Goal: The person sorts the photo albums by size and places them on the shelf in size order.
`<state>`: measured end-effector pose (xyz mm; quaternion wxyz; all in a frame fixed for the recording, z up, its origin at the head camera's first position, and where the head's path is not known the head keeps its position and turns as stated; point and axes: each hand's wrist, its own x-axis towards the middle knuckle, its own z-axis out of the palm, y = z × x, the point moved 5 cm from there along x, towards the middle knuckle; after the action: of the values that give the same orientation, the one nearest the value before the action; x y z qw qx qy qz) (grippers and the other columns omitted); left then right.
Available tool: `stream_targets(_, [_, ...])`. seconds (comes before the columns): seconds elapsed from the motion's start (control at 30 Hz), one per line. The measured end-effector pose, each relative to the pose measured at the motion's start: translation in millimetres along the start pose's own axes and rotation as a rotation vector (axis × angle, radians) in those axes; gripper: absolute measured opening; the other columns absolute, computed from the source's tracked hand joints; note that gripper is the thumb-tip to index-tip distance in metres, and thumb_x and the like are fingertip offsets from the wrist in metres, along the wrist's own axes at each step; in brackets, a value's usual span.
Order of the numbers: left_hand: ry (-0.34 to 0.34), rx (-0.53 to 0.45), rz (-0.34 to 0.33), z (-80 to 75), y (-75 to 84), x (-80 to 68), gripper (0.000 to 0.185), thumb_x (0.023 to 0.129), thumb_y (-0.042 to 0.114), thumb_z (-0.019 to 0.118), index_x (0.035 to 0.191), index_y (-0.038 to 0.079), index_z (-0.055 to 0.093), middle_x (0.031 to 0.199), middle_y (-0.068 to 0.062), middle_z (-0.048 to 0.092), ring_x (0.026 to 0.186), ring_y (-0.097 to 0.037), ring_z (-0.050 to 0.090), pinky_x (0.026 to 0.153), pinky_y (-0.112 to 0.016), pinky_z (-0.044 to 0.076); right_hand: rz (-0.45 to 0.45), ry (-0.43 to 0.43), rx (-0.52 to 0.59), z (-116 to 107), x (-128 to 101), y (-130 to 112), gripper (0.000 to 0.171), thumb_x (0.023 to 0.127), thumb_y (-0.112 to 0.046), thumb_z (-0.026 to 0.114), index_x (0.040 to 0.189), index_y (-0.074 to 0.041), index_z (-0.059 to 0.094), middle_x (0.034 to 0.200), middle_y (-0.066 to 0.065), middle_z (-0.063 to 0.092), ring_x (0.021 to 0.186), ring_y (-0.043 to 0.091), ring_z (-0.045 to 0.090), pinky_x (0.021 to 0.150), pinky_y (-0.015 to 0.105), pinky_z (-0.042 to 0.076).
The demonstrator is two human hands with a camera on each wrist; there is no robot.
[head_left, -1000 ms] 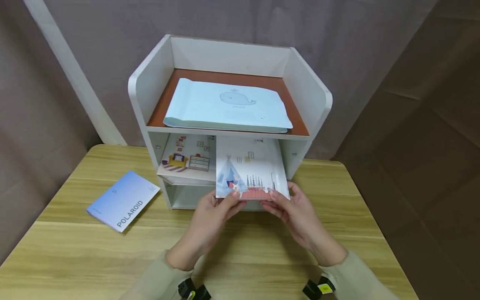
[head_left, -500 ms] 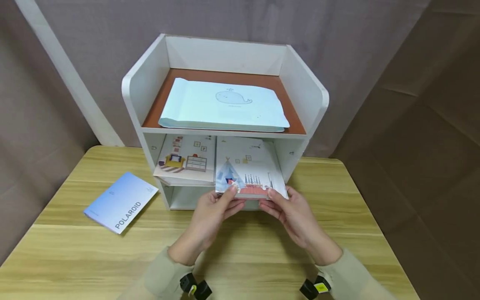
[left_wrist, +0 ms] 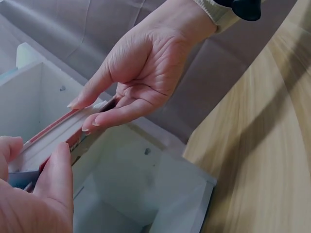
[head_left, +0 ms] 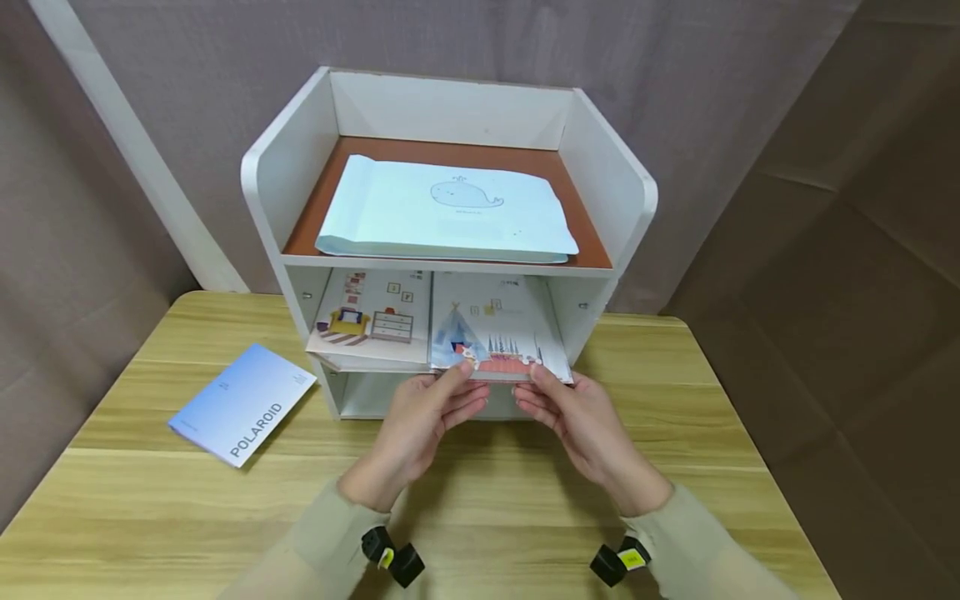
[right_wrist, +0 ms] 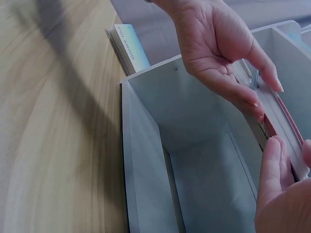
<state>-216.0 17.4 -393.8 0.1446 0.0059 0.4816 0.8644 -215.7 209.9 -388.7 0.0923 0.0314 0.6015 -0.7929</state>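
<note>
A book with a blue tent on its cover [head_left: 495, 325] lies mostly inside the middle compartment of a white shelf unit [head_left: 607, 192]. My left hand [head_left: 420, 425] pinches its front edge on the left, thumb on top and fingers beneath. On the right, my right hand [head_left: 592, 437] grips the same edge in the same way. The left wrist view shows the book's page edge [left_wrist: 53, 133] between both hands. Directly to its left in that compartment is another book with a yellow sofa and drawers on its cover [head_left: 375, 329].
A pale blue book with a whale drawing [head_left: 450, 208] lies on the brown top shelf [head_left: 442, 150]. On the wooden table [head_left: 525, 533], left of the unit, rests a blue-and-white POLAROID book [head_left: 242, 404]. Below the books is the bottom compartment [head_left: 367, 396].
Both hands have pushed the tent book further back into the middle compartment, and its front edge now sits near the sofa book's. The view has shifted slightly; the other books stay put.
</note>
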Motion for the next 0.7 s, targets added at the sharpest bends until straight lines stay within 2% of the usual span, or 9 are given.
stream_targets(0.27, [0.03,-0.019,0.033,-1.7,2.3,9.0,0.046,0.09,0.026,0.071,0.122,-0.001,0.052,0.11,-0.027,0.065,0.097,-0.031,0.068,0.086,-0.039,0.054,0.009,0.094,0.029,2.0,8.5,0.2,0.047,0.089,-0.032,0.071,0.113,0.006,0.057,0.095,0.014,0.07,0.086,0.019,0.07,0.087,0.035,0.054])
stream_targets(0.57, [0.059,-0.031,0.034,-1.2,1.1,10.6,0.048,0.087,0.032,0.073,0.117,-0.002,0.056,0.105,-0.024,0.067,0.096,-0.031,0.068,0.085,-0.039,0.055,0.014,0.129,0.037,3.4,8.5,-0.6,0.051,0.087,-0.035,0.071,0.114,0.006,0.057,0.089,0.009,0.071,0.08,0.017,0.07,0.084,0.033,0.055])
stream_targets(0.7, [0.048,-0.01,0.042,-0.7,1.3,8.9,0.049,0.089,0.034,0.071,0.12,0.0,0.054,0.106,-0.025,0.067,0.095,-0.03,0.068,0.085,-0.039,0.055,0.007,0.126,-0.004,4.0,7.0,0.3,0.051,0.088,-0.037,0.07,0.114,0.005,0.057,0.091,0.01,0.07,0.082,0.019,0.07,0.083,0.035,0.055])
